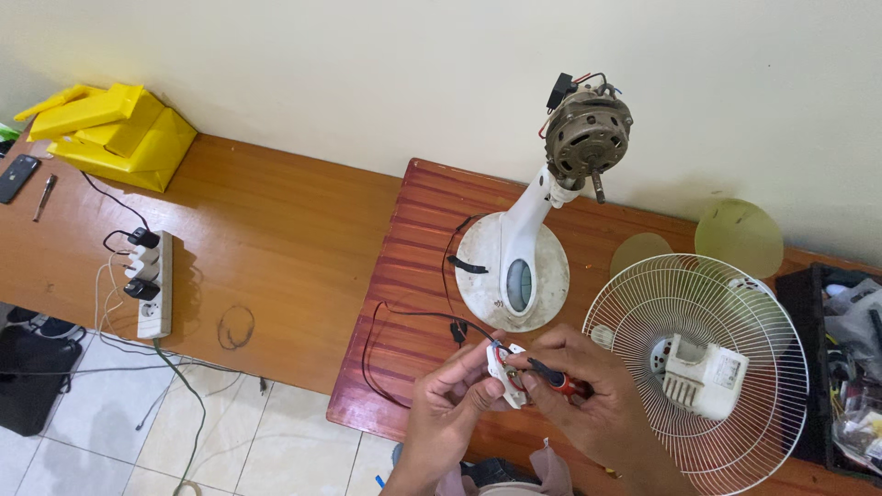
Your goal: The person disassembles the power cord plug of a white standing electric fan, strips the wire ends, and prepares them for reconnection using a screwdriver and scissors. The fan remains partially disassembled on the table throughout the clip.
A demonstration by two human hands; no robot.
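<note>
Small white switch part (504, 371) pinched in left hand (450, 404), right hand (574, 390) gripping red-handled screwdriver (551, 378) w/ tip on it; looks mid-unscrewing, next needs steady tip.

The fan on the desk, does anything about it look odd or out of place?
Yes. The fan stand is stripped: its bare motor has no blades, and the wire grille lies flat beside it. The left hand holds a small white wired part while the right hand works a screwdriver.

I saw a yellow folded box (115, 133) by the wall, a white power strip (153, 285) with plugs, a dark phone (16, 176), a white wire fan grille (695, 367), a black toolbox (831, 367) at right.
</note>
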